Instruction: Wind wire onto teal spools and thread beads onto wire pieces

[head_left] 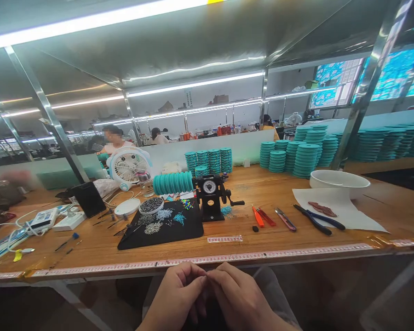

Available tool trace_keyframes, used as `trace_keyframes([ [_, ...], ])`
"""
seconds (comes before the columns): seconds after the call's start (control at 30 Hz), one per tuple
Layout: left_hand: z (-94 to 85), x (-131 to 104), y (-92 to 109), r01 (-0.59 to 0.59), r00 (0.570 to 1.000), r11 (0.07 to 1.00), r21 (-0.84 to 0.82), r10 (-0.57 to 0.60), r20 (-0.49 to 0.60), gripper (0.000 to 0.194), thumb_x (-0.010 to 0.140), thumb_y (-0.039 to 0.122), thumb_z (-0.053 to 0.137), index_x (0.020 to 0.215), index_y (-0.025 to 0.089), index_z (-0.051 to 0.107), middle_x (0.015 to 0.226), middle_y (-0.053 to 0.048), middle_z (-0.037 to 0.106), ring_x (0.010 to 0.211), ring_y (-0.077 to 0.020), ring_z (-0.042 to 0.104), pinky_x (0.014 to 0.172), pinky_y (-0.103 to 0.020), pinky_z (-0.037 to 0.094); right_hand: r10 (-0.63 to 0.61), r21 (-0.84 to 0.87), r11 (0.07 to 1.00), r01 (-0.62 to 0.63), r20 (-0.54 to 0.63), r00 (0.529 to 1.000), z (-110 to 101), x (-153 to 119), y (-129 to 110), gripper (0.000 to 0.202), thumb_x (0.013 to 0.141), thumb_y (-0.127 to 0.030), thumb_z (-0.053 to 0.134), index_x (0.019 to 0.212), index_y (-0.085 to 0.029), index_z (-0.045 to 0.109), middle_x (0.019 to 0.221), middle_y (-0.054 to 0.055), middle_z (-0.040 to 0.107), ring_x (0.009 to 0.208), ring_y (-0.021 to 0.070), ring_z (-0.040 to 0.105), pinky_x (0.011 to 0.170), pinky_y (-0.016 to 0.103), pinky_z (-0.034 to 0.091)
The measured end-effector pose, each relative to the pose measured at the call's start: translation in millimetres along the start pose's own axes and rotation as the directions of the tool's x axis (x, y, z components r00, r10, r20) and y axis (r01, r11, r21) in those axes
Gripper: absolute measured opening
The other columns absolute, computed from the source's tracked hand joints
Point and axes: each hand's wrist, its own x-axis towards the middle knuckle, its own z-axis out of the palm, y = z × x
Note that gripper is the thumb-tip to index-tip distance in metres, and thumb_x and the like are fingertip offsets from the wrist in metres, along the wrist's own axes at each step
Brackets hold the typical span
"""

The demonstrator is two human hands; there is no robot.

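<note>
My left hand point(182, 292) and my right hand point(239, 294) meet over my lap, just below the front edge of the table. Fingers of both hands are pinched together, tips touching; whatever lies between them is too small or hidden to make out. Beyond them on the wooden table stands a black hand-cranked winder point(211, 202) with a dial, carrying a row of teal spools point(172, 183). Left of it, a black mat point(182, 230) bears a white bowl of dark beads point(151, 205), silvery small parts point(153, 228), clear pieces point(163, 214) and teal bits point(180, 219).
Pliers point(317, 220), a utility knife point(285, 219) and an orange-handled tool point(257, 216) lie to the right. Behind are a white basin point(340, 179), stacked teal spools point(305, 160), a fan point(130, 166) and a phone point(88, 199). A measuring tape point(207, 259) lines the edge. People sit farther back.
</note>
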Motion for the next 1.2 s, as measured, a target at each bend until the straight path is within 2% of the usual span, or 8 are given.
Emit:
trace_keyframes([
  [0.2,-1.2,3,-6,0.060,0.998,0.993,-0.107,-0.059,0.007,0.030,0.067,0.042,0.066,0.071,0.015,0.054,0.044,0.010,0.035,0.036,-0.0035,0.021,0.037,-0.019,0.013,0.073,0.097,0.993,-0.073,0.006,0.997,2,-2,-1,0.021,0.089,-0.006,0.039,0.096,-0.017,0.056,0.076,0.006,0.062,0.066,0.0159,0.057,0.058,0.024,0.046],
  [0.47,-4.3,1,-13,-0.043,0.999,0.997,-0.066,0.043,-0.004,0.024,0.072,0.037,0.065,0.071,0.014,0.056,0.061,0.004,0.048,0.050,-0.0069,0.031,0.047,-0.020,0.024,0.321,0.189,0.923,-0.336,0.109,0.941,-6,3,-8,0.017,0.088,-0.012,0.045,0.079,-0.019,0.058,0.071,0.002,0.058,0.063,0.0132,0.056,0.058,0.022,0.045],
  [0.67,-5.6,0,-13,0.027,1.000,0.999,-0.036,-0.027,-0.007,0.031,0.071,0.043,0.066,0.072,0.013,0.057,0.056,0.005,0.045,0.046,-0.0051,0.025,0.041,-0.019,0.016,0.067,0.121,0.990,-0.068,0.013,0.998,4,-7,1,0.022,0.088,-0.006,0.040,0.099,-0.015,0.057,0.076,0.006,0.060,0.066,0.0150,0.056,0.058,0.024,0.047],
  [0.87,-5.0,-1,-19,0.186,0.982,0.968,-0.170,-0.178,0.059,0.042,0.058,0.053,0.071,0.065,0.018,0.051,0.037,0.012,0.029,0.033,-0.0039,0.015,0.035,-0.021,0.006,-0.203,-0.067,0.976,0.206,0.047,0.978,6,-19,12,0.031,0.089,-0.005,0.034,0.113,-0.011,0.052,0.080,0.009,0.063,0.064,0.0170,0.055,0.055,0.027,0.048],
  [1.0,-7.7,-5,-24,0.157,0.987,0.969,-0.192,-0.146,0.068,0.037,0.063,0.051,0.068,0.070,0.018,0.052,0.039,0.012,0.028,0.035,-0.0046,0.014,0.035,-0.020,0.009,0.026,0.149,0.988,-0.032,0.046,0.999,1,-16,5,0.023,0.092,-0.013,0.036,0.107,-0.015,0.053,0.080,0.008,0.063,0.066,0.0159,0.059,0.059,0.026,0.049],
  [1.03,-8.5,-7,-25,0.087,0.996,0.988,-0.128,-0.084,0.029,0.034,0.067,0.049,0.065,0.071,0.017,0.054,0.043,0.010,0.033,0.037,-0.0051,0.020,0.036,-0.019,0.015,0.194,0.264,0.941,-0.213,0.097,0.976,-1,-14,2,0.020,0.093,-0.018,0.036,0.102,-0.015,0.054,0.074,0.006,0.062,0.063,0.0147,0.059,0.056,0.025,0.049],
  [1.1,-9.7,-12,-26,-0.091,0.995,0.992,0.083,0.094,-0.035,0.029,0.076,0.045,0.058,0.072,0.016,0.058,0.055,0.004,0.047,0.048,-0.0077,0.038,0.046,-0.018,0.032,0.485,0.464,0.662,-0.588,0.332,0.809,-4,-10,-3,0.024,0.094,-0.032,0.038,0.090,-0.015,0.054,0.066,0.002,0.060,0.049,0.0110,0.055,0.043,0.020,0.045],
  [1.2,-10.9,-18,-30,-0.293,0.951,0.885,0.361,0.308,0.017,0.029,0.086,0.038,0.046,0.076,0.016,0.061,0.073,-0.004,0.060,0.069,-0.0139,0.053,0.066,-0.022,0.042,0.504,0.559,0.167,-0.812,0.659,0.557,-8,-4,-5,0.034,0.088,-0.044,0.044,0.082,-0.013,0.055,0.070,0.004,0.063,0.038,0.0071,0.050,0.027,0.013,0.032],
])
